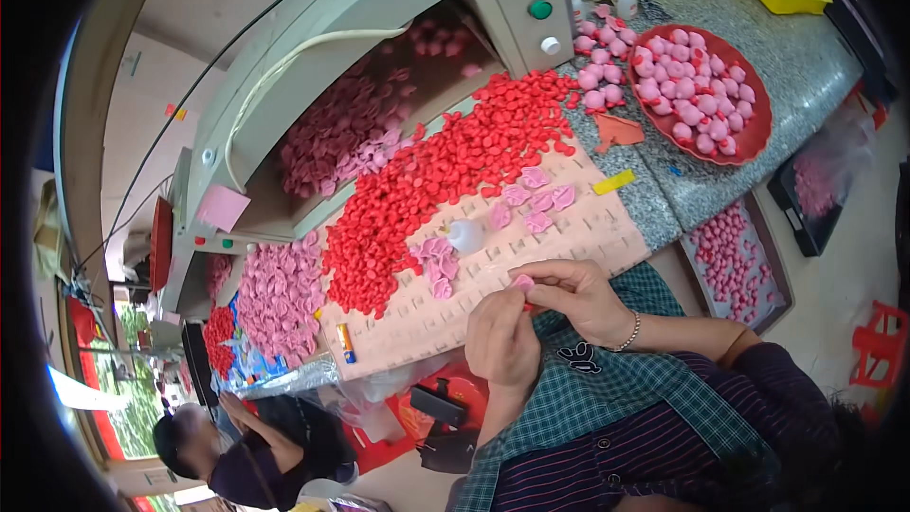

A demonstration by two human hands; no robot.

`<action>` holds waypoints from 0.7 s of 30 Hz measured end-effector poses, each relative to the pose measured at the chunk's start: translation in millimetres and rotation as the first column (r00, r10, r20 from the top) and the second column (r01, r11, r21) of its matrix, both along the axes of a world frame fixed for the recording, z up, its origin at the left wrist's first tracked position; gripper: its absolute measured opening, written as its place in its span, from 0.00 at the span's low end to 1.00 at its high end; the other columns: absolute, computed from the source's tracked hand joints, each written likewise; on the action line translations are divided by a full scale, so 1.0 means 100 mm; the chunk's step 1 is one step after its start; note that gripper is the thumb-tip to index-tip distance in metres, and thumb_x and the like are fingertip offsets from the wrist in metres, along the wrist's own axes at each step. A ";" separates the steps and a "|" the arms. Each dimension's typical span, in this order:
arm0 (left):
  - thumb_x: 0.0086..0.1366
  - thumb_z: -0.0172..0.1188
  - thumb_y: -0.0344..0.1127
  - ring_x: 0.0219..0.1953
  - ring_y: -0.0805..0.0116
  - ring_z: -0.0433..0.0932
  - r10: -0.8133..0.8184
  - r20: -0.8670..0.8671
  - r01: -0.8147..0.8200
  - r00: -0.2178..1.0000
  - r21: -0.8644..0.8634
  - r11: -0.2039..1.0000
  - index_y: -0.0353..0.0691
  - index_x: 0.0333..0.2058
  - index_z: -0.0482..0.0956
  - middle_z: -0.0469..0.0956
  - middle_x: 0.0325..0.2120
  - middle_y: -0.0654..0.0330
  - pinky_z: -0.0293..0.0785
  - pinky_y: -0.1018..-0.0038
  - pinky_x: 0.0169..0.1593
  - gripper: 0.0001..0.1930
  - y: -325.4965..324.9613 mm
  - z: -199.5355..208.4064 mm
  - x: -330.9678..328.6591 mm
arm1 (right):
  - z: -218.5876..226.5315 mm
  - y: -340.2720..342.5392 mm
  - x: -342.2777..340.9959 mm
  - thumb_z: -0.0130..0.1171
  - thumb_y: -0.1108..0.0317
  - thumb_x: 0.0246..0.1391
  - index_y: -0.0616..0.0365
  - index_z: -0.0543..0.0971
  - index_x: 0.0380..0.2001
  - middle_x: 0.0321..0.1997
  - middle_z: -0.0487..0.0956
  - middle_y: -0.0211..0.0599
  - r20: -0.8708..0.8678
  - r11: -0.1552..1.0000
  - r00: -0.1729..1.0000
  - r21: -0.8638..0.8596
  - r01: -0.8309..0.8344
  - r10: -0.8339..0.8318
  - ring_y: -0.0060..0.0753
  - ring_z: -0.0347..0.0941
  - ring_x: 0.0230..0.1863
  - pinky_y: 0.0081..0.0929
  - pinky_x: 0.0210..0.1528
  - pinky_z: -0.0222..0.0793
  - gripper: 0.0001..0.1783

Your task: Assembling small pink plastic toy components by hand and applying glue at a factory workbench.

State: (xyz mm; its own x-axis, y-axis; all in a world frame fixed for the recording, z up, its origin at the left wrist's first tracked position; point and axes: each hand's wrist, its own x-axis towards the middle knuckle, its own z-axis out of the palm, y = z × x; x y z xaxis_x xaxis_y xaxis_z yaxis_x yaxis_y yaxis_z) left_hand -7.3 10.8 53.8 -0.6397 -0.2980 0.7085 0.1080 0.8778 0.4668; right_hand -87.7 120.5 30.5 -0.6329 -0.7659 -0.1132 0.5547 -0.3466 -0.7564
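Note:
My left hand (502,341) and my right hand (580,301) meet at the near edge of the mat, fingertips pinched together on a small pink petal-shaped piece (522,283). Much of that piece is hidden by my fingers. Just beyond my hands, loose pink petal-shaped pieces (538,201) lie on the pale patterned mat (517,256). A small white squeeze bottle (464,236) stands beside another few pink pieces (437,267). Behind them spreads a long heap of small red discs (408,192).
A grey machine (517,9) with a deep opening holds more pink pieces. At right, a red bowl (758,137) is full of pink balls. A tray (763,308) of pink pieces sits lower right. A glue stick (345,343) lies on the mat. Another person (256,455) works at left.

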 end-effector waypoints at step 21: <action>0.48 0.68 0.16 0.40 0.51 0.82 -0.022 -0.039 0.023 0.999 0.017 1.000 0.31 0.42 0.79 0.82 0.38 0.48 0.80 0.65 0.45 0.20 -0.15 -0.22 -0.19 | -0.23 -0.17 -0.24 0.52 0.72 0.66 0.61 0.73 0.58 0.49 0.80 0.39 0.172 0.997 0.985 -0.075 0.033 -0.020 0.24 0.78 0.45 0.23 0.50 0.75 0.18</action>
State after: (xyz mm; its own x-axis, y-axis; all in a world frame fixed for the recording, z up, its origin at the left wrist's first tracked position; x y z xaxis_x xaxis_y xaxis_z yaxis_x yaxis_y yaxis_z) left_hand -26.5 -4.6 32.1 -0.6187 -0.2966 0.7275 0.1460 0.8665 0.4774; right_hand -111.4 103.3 7.3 -0.6293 -0.7599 -0.1628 0.6636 -0.4164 -0.6214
